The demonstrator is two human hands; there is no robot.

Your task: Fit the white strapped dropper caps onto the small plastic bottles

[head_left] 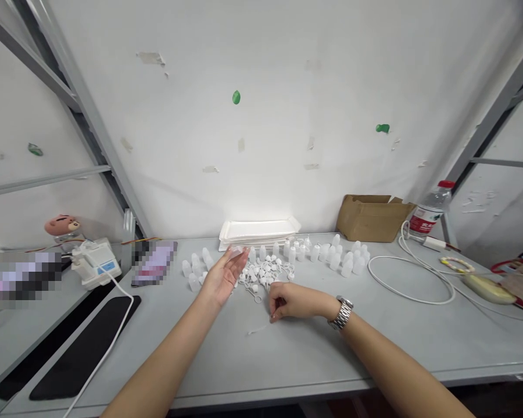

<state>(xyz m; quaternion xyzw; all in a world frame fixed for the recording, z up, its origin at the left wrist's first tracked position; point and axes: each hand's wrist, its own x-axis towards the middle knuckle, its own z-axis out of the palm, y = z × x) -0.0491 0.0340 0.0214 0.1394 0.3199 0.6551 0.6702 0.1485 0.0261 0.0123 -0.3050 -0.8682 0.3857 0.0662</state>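
While the left hand (pixel 221 280) shows its palm beside small, translucent white plastic bottles (pixel 196 265), a translucent plastic piece (pixel 239 251) appears at its fingertips — whether gripped, I cannot tell. The right hand (pixel 290 300) has thumb and forefinger pinched together near a thin white plastic strip (pixel 257 331) on the grey worktop (pixel 244 371). Beyond both hands — before stacked white trays (pixel 261 229) — lies a heap of white plastic caps with ringed tethers (pixel 268 270).

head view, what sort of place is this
Probably a workshop bench: a pile of small white ringed pieces, groups of translucent bottle-shaped pieces beside it, and white trays behind.
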